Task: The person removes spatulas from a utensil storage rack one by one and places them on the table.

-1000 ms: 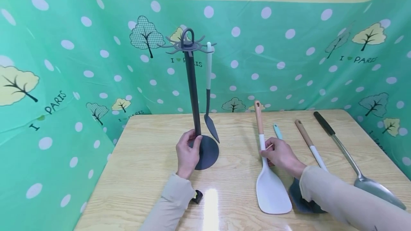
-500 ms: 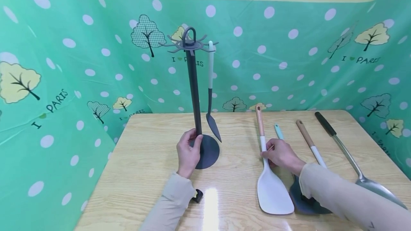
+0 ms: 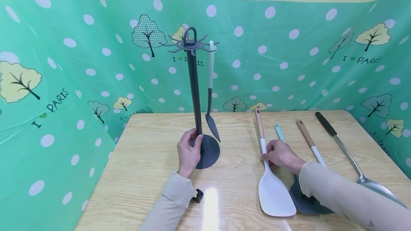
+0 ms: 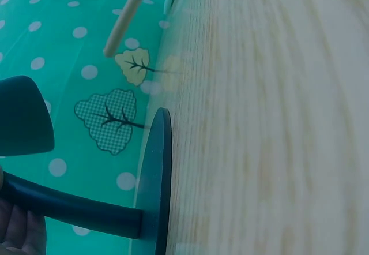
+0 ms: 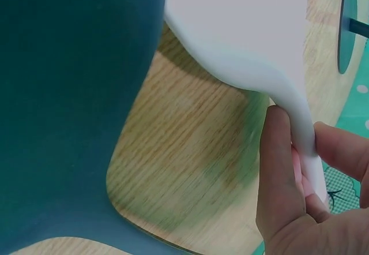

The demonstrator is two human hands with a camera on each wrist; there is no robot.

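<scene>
Low on the pole, my left hand (image 3: 188, 154) grips a black utensil stand (image 3: 193, 92) just above its round base. A utensil with a mint handle and dark head (image 3: 213, 127) hangs from a hook on the stand's right side. My right hand (image 3: 282, 155) pinches the white shaft of a spatula (image 3: 277, 195) between thumb and fingers. This spatula has a wooden handle end and a broad white blade, its handle pointing away from me. In the right wrist view, the thumb and fingers (image 5: 275, 168) lie on opposite sides of the shaft.
Right of the white spatula lie a mint-handled utensil (image 3: 279, 132), a wooden-handled utensil (image 3: 305, 133) and a metal turner with a black handle (image 3: 345, 149). Dark heads sit partly under my right forearm. A patterned green cloth (image 3: 250, 63) hangs behind the wooden table (image 3: 151, 142).
The white spatula's handle end has dropped lower, and its blade has shifted slightly right and toward me with my right hand. My left hand keeps its hold on the stand.
</scene>
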